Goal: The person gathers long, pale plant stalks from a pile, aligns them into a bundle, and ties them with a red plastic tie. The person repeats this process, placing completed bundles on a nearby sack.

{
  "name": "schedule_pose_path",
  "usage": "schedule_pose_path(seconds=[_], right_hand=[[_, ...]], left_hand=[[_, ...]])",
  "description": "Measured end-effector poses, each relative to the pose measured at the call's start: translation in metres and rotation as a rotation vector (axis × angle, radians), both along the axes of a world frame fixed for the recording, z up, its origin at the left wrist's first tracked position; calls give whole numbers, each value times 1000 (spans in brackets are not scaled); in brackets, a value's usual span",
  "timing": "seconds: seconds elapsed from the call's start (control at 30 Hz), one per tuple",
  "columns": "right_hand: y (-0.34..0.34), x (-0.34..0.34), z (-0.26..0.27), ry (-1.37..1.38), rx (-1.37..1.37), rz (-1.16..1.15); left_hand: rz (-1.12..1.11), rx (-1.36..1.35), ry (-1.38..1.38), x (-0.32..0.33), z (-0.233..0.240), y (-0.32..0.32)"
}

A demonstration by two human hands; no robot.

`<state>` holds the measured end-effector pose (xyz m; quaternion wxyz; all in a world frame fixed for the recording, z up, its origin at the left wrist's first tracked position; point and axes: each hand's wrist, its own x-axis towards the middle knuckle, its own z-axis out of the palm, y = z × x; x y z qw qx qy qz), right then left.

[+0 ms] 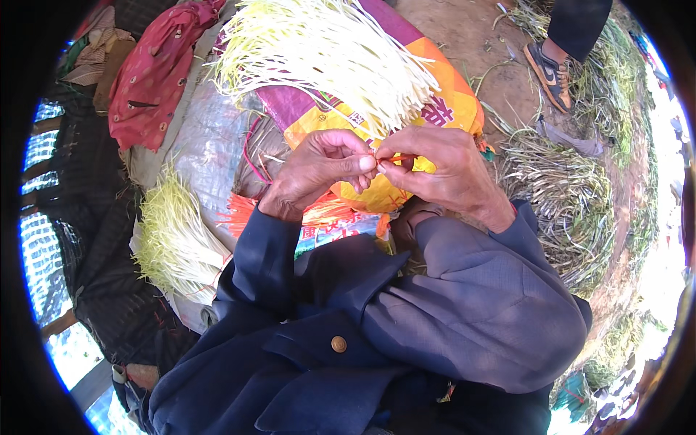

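Both hands meet at the centre, over a yellow and purple printed sack (462, 100). My left hand (326, 168) pinches a thin red tie (401, 158) between thumb and forefinger. My right hand (443, 168) holds the same tie between its fingertips, which almost touch the left ones. Just beyond the hands, a loose pile of pale yellow-white leafy stalks (326, 49) lies on the sack. A bundle of similar stalks (179, 239) lies at the left, with a thin red tie around it near my left sleeve. Orange-red strands (326, 211) lie below my left wrist.
Dried stalks and leaves (560, 201) cover ground at the right. Another person's shoe (549, 76) stands at the upper right. A red patterned cloth (155, 81) lies at the upper left, beside a grey plastic sheet (204, 130). Dark netting (103, 234) hangs at the far left.
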<state>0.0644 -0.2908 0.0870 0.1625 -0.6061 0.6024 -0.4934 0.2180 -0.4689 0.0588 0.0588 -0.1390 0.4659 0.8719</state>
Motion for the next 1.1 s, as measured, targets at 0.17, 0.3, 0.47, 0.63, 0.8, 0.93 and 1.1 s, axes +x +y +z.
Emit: schedule_pose_path(seconds=[0.17,0.3,0.47,0.63,0.8,0.93,1.1], right_hand=[[-1,3,-1,-54,41,33],[-2,0,-3,21,8,78],[0,1,-7,-57,49,15],[-1,0,-4,-79,48,-25],[0,0,-1,-96,110,-63],[1,0,1,-142,168,-89],[1,-1,-2,-213,246,-135]], left_hand=[[-55,-85,-60,1,8,-7],[-66,-122,-85,1,11,-8],[32,-287,-48,3,17,0],[184,-453,-11,9,30,16],[308,-696,15,9,32,32],[448,-1225,223,4,27,45],[489,-1442,265,-2,24,58]])
